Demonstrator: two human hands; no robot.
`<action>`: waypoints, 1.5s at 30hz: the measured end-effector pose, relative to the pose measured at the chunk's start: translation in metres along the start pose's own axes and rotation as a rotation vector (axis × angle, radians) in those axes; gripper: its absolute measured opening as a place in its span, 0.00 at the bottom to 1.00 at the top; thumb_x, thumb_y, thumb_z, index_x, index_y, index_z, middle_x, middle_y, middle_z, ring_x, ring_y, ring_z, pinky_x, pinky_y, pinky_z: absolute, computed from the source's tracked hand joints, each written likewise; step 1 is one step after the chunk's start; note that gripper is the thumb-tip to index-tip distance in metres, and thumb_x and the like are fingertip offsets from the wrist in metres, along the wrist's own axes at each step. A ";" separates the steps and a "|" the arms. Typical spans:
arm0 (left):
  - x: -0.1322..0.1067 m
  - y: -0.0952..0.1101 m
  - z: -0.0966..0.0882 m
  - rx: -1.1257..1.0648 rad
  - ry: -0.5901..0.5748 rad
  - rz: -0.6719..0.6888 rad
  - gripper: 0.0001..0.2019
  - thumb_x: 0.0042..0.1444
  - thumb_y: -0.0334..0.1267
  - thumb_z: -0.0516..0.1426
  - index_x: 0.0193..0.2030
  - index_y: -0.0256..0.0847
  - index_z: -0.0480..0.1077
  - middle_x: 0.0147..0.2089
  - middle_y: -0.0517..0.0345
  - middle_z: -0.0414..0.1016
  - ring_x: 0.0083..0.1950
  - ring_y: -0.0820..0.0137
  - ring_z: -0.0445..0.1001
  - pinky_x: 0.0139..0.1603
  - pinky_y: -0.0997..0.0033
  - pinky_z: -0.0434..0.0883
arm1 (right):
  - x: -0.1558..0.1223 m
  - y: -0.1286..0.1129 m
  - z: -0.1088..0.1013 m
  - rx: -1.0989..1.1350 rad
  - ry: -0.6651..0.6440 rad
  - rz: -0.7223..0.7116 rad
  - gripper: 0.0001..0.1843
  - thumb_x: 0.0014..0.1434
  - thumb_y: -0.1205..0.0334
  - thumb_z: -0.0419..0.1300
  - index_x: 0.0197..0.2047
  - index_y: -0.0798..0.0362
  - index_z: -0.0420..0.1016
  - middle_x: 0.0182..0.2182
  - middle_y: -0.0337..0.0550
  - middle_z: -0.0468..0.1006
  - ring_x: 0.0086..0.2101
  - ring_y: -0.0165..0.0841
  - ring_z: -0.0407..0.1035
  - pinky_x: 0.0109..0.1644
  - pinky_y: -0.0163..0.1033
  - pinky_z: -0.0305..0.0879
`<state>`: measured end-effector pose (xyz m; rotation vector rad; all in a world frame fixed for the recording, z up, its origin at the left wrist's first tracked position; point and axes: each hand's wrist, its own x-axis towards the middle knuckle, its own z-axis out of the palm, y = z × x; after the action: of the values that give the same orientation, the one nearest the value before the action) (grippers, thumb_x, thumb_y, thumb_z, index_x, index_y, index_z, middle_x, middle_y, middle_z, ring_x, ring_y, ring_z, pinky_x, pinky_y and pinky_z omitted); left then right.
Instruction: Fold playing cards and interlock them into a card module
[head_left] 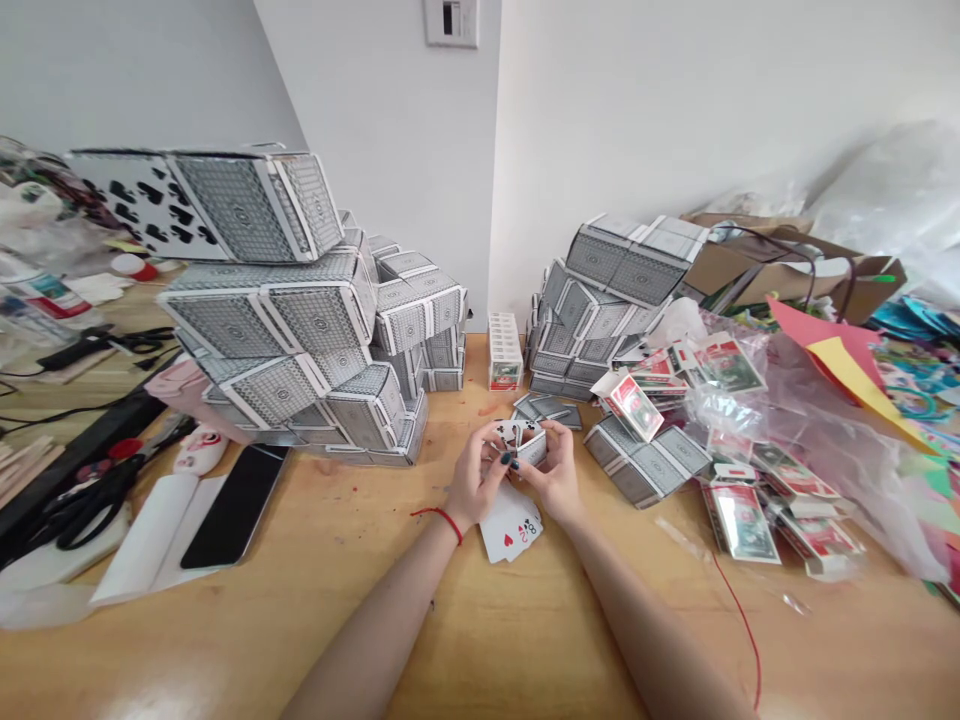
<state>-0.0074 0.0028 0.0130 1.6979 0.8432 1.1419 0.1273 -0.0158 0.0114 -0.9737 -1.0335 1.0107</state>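
Between both hands, above the middle of the table, I hold folded playing cards (534, 447) that form a small box-like shape. My left hand (480, 475) grips its left side, thumb at the near edge, a red string round the wrist. My right hand (553, 470) closes on the right side, its thumb almost meeting the left one. Under the hands lie loose playing cards (510, 528), face up and fanned, with a two of hearts showing. Just beyond the hands are more cards (551, 410), backs up. How the held cards lock together is partly hidden by my fingers.
Stacked card-block structures stand at left (315, 310) and right (592, 300). A wrapped pack of card boxes (505, 352) sits between them. Opened card boxes (742, 520) and plastic wrap lie right. A phone (235, 505) and black scissors (97, 500) lie left.
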 end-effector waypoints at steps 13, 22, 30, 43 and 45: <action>0.009 -0.004 -0.005 -0.454 -0.179 -0.231 0.23 0.51 0.40 0.54 0.54 0.38 0.58 0.44 0.49 0.70 0.47 0.63 0.68 0.46 0.65 0.66 | -0.007 0.000 0.002 -0.271 -0.073 -0.191 0.28 0.44 0.61 0.64 0.47 0.48 0.58 0.45 0.46 0.65 0.45 0.39 0.62 0.49 0.47 0.60; 0.011 -0.007 0.000 -0.330 -0.060 -0.144 0.24 0.50 0.36 0.56 0.54 0.37 0.57 0.53 0.44 0.64 0.51 0.64 0.67 0.51 0.59 0.65 | 0.002 0.009 -0.001 -0.163 0.036 0.045 0.37 0.35 0.60 0.69 0.49 0.48 0.60 0.46 0.46 0.67 0.43 0.40 0.65 0.47 0.46 0.63; 0.009 -0.008 0.000 -0.274 -0.010 -0.103 0.25 0.50 0.37 0.56 0.55 0.37 0.56 0.54 0.43 0.64 0.51 0.63 0.67 0.49 0.61 0.68 | 0.005 0.009 -0.005 0.023 -0.012 0.134 0.43 0.33 0.64 0.70 0.54 0.48 0.58 0.49 0.47 0.67 0.47 0.41 0.64 0.51 0.49 0.60; 0.008 -0.006 -0.003 -0.122 -0.013 -0.083 0.25 0.49 0.37 0.56 0.55 0.38 0.57 0.54 0.45 0.64 0.53 0.62 0.65 0.49 0.61 0.68 | 0.009 -0.005 -0.011 0.256 -0.093 0.254 0.28 0.41 0.60 0.65 0.48 0.49 0.68 0.50 0.46 0.68 0.49 0.41 0.62 0.52 0.49 0.59; 0.008 -0.005 -0.003 -0.117 -0.018 -0.076 0.25 0.49 0.37 0.57 0.55 0.39 0.57 0.54 0.46 0.64 0.53 0.62 0.66 0.49 0.60 0.69 | 0.009 -0.007 -0.011 0.252 -0.116 0.260 0.28 0.41 0.60 0.65 0.48 0.49 0.68 0.50 0.45 0.69 0.49 0.40 0.62 0.52 0.49 0.58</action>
<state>-0.0078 0.0128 0.0111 1.5653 0.8075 1.1012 0.1410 -0.0106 0.0177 -0.8621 -0.8614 1.3905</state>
